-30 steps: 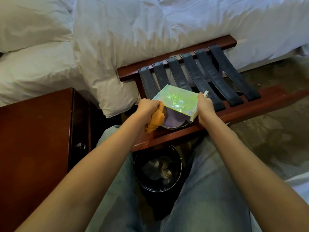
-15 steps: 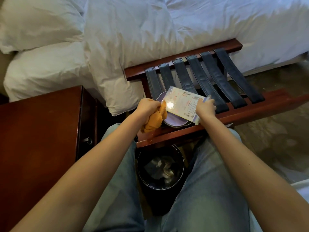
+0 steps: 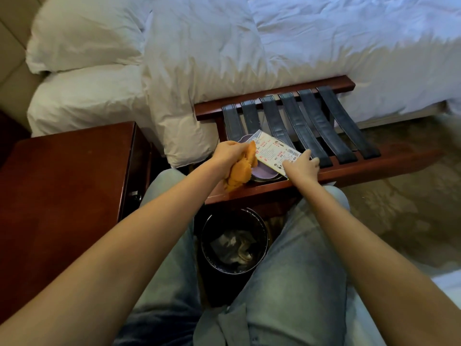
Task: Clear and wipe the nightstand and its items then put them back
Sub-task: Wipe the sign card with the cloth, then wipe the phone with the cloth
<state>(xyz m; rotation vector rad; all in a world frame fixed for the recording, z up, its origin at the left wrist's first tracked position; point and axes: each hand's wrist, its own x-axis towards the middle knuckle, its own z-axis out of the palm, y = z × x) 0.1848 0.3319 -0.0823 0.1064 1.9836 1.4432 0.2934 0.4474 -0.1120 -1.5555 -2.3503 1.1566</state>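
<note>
My left hand [image 3: 228, 152] grips a bunched orange cloth [image 3: 66, 171] that hangs down over the near rail of a wooden luggage rack [image 3: 374, 159]. A flat printed card [image 3: 274, 152] lies on a purple dish [image 3: 264, 172] at the rack's left end. My right hand [image 3: 301, 166] holds the card's right edge, fingers over its corner. The dark wooden nightstand [image 3: 62, 183] stands at the left with a bare top.
A black waste bin [image 3: 234, 242] with crumpled rubbish stands between my knees, under the rack. The bed with a white duvet [image 3: 274, 46] and pillows [image 3: 84, 33] runs behind the rack. Patterned carpet [image 3: 399, 208] lies to the right.
The card has gone from tilted up with its shiny face showing to lying flat on the dish, printed side up. My left hand with the cloth has shifted slightly onto the card's left corner.
</note>
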